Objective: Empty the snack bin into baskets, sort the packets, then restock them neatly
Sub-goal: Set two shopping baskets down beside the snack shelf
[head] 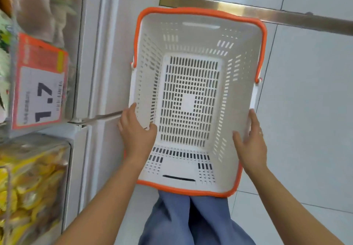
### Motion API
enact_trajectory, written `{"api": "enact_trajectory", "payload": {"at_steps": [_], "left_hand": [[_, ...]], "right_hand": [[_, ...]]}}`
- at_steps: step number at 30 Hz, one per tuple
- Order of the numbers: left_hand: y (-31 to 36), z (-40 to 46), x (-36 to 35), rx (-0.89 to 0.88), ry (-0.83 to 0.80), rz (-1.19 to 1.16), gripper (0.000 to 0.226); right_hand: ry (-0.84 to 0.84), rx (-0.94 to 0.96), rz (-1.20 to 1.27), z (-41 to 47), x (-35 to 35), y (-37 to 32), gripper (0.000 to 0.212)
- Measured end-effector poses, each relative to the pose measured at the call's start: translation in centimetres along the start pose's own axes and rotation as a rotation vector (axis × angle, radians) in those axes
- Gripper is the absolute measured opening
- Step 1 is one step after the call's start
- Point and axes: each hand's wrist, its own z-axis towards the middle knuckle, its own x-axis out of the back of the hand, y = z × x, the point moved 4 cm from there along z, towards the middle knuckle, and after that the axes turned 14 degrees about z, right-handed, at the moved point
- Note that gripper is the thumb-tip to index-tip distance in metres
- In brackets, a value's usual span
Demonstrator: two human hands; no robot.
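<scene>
From the head view, the white plastic basket with the orange rim (193, 99) sits low by the blue trouser legs (183, 218), with nothing in it. Best to set it flat, near the clear bin of yellow snack packets (32, 183). The left hand (136, 130) pinches its side wall. The right hand (252, 139) presses flat, fingers straight.

Basket (193, 40) btwn hands; snack bin (32, 178) left.
</scene>
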Motion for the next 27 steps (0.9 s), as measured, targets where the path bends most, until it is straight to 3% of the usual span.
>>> {"api": "enact_trajectory", "payload": {"at_steps": [3, 9, 15, 20, 27], "left_hand": [[0.2, 0.2, 0.2, -0.029, -0.038, -0.108, 0.071], [2.3, 2.3, -1.2, 0.068, -0.258, -0.3, 0.054], [4.2, 0.8, 1.6, 0.172, -0.189, -0.334, 0.049], [7.6, -3.4, 10.1, 0.125, -0.183, -0.334, 0.05], [16.9, -10.5, 29.1, -0.065, -0.165, -0.323, 0.058]], "right_hand": [[0.085, -0.107, 0.093, 1.2, 1.9, 0.7, 0.077], [0.08, -0.209, 0.163, 3.2, 2.3, 2.4, 0.047], [0.16, -0.203, 0.239, 1.6, 4.1, 0.8, 0.047], [0.198, -0.186, 0.292, -4.0, 10.3, -5.4, 0.044], [0.227, -0.111, 0.303, -13.1, 24.7, -20.2, 0.054]]}}
